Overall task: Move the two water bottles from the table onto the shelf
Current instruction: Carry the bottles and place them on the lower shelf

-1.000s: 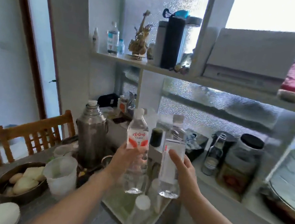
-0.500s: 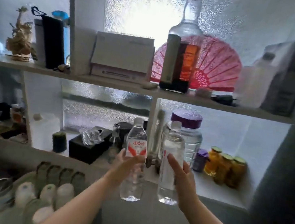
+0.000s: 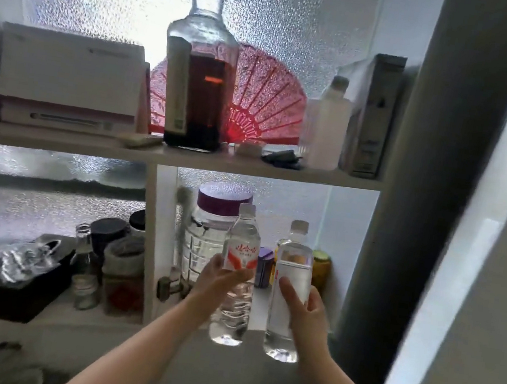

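I hold two clear water bottles upright in the air in front of the lower right shelf bay. My left hand grips the bottle with the red and white label. My right hand grips the bottle with the plain white label. Both bottles have white caps and hang just before the shelf's front edge, their bases below its level. The shelf is white, with an upper board and a lower board.
The lower right bay holds a big glass jar with a purple lid, a small purple jar and yellow jars. A divider bounds it on the left, a grey post on the right. Above stand a tall dark bottle and a red fan.
My view has swung right from the table to the right end of the shelf and come closer. Both hands have carried the bottles along toward the lower right bay.
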A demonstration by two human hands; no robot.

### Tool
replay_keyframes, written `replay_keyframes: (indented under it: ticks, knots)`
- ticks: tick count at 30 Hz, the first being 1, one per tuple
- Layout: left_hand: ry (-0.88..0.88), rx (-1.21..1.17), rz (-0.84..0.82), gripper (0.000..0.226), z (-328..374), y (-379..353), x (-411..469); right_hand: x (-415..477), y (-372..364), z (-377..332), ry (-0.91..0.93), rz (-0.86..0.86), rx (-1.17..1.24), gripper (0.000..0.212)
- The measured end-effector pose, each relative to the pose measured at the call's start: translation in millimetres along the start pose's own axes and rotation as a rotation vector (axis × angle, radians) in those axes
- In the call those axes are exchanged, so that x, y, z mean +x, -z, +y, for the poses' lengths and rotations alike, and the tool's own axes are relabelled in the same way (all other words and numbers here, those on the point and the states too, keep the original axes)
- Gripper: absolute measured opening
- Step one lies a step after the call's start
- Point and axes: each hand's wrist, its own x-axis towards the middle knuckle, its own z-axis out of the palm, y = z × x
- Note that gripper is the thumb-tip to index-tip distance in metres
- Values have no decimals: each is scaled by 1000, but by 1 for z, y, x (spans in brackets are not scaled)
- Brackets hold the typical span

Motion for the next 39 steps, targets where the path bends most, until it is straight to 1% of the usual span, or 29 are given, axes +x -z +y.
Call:
replay_keyframes:
  ticks: [2,5,9,11,13,16,20,22,25,29,30,36,39]
  knots:
    - [4,29,-17,50,0,-4,20,15,1,3,16,71,-55,30]
    - [-17,131,6,45,-7,-9,49,37,-5,8,56,170,-118,44]
    - [-48,384,91,52,-20,-22,73,63,-10,15,160,300,-268,73]
    - [-70,495,136,60,-23,-35,76,76,-10,25,176,387,-309,81]
    - [-76,559,130,59,-26,-48,76,86,-8,35,153,456,-328,80]
    - [-55,544,115,55,-37,-59,84,96,-5,50,89,530,-301,79]
    - [-21,484,125,67,-59,-65,105,101,2,64,20,572,-219,81]
    - [6,451,121,69,-68,-65,114,103,5,69,-4,563,-229,83]
    - [10,423,81,56,-81,-65,124,109,10,75,-12,544,-260,80]
    - [7,392,39,54,-93,-73,127,119,14,81,17,523,-344,53]
    - [8,376,40,52,-95,-74,127,121,14,82,26,516,-361,50]
    - [-34,329,19,47,-103,-76,134,133,21,91,29,514,-337,53]
    - [-75,329,-6,44,-111,-74,138,140,23,96,38,507,-329,58]
